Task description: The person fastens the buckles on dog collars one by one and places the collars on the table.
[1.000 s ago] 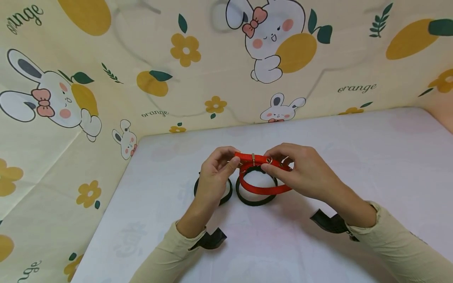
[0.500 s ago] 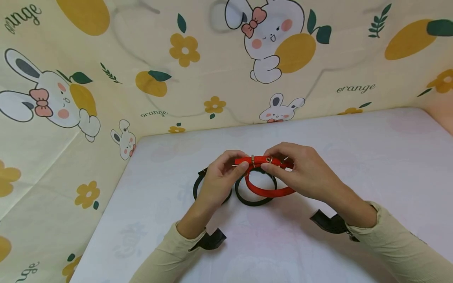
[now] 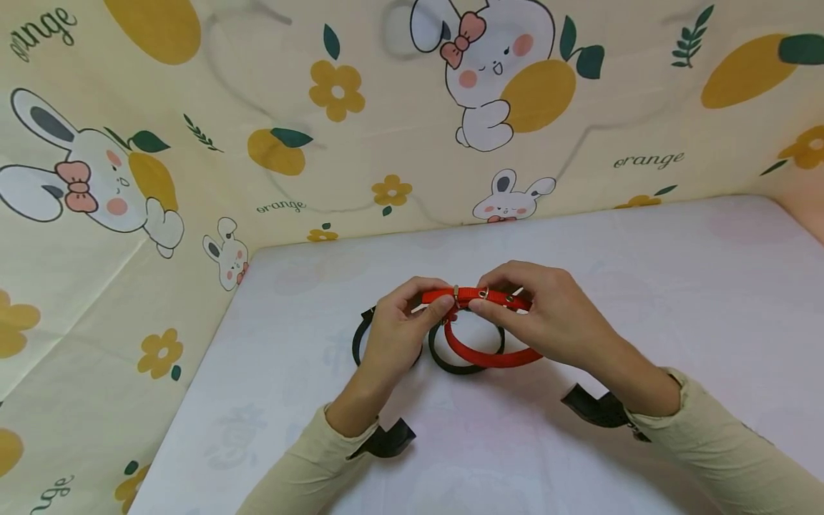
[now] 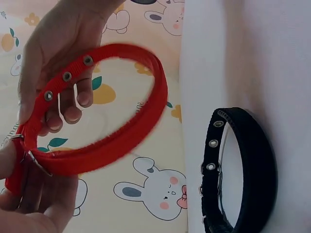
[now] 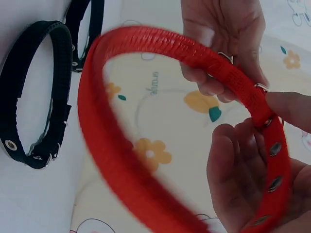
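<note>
A red buckled collar (image 3: 496,359) with metal eyelets is held up as a loop between both hands. My left hand (image 3: 400,325) pinches its buckle end, thumb in front and fingers behind. On the other side, my right hand (image 3: 553,307) pinches the eyelet stretch of the strap, its thumb close to the left thumb. The left wrist view shows several eyelets and a silver buckle frame (image 4: 40,164) on the red strap. In the right wrist view the strap's end passes through a metal keeper (image 5: 261,88) by the right thumb. The loop hangs below the hands.
Two black collars lie as rings on the white tabletop (image 3: 489,458): one black collar (image 3: 356,348) partly behind the left hand, the other black collar (image 3: 465,370) behind the red loop. A cloth printed with rabbits and oranges (image 3: 399,86) forms walls behind and at left.
My left hand has moved right and slightly down, closer to the right hand. The red loop has shifted a little right and lower. The right hand has barely moved.
</note>
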`<state>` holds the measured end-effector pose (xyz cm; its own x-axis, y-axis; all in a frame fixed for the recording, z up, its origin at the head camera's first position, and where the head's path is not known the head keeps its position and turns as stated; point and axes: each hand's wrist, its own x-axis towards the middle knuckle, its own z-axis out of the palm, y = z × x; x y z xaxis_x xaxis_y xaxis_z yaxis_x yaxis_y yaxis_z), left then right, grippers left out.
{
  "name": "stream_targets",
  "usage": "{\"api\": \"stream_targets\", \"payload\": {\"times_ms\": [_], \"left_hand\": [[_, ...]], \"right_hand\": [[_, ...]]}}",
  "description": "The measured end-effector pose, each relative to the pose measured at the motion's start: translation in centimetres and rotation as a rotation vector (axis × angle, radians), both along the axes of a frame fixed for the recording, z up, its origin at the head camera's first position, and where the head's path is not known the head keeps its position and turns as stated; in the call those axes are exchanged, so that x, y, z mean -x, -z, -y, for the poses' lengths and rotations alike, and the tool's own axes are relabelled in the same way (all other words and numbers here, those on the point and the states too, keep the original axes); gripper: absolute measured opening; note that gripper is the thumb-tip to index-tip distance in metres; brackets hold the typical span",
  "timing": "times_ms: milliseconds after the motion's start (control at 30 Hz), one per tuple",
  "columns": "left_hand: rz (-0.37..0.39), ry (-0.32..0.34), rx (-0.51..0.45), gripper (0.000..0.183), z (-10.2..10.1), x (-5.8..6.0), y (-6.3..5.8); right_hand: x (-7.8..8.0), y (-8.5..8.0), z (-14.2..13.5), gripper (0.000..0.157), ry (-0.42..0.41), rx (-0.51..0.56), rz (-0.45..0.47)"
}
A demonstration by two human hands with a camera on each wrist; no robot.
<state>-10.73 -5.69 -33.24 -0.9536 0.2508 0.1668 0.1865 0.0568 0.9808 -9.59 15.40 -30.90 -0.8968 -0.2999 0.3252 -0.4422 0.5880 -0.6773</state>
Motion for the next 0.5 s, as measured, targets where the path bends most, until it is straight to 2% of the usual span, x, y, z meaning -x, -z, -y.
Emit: {"api": "stream_targets", "payload": {"times_ms": [200, 367, 500], "left_hand": [[0.020, -0.021, -0.023, 0.019, 0.13, 0.11, -0.17], [0.032, -0.037, -0.075, 0.019, 0.18, 0.19, -0.36], [0.042, -0.055, -0.080, 0.021, 0.24, 0.24, -0.34]], "right_hand": [[-0.06, -0.30, -0.11, 0.013, -0.019, 0.026, 0.048], [-0.01, -0.62, -0.22, 0.016, -0.002, 0.003, 0.081], [0.01, -0.77, -0.40, 0.017, 0.004, -0.018, 0.084]]}}
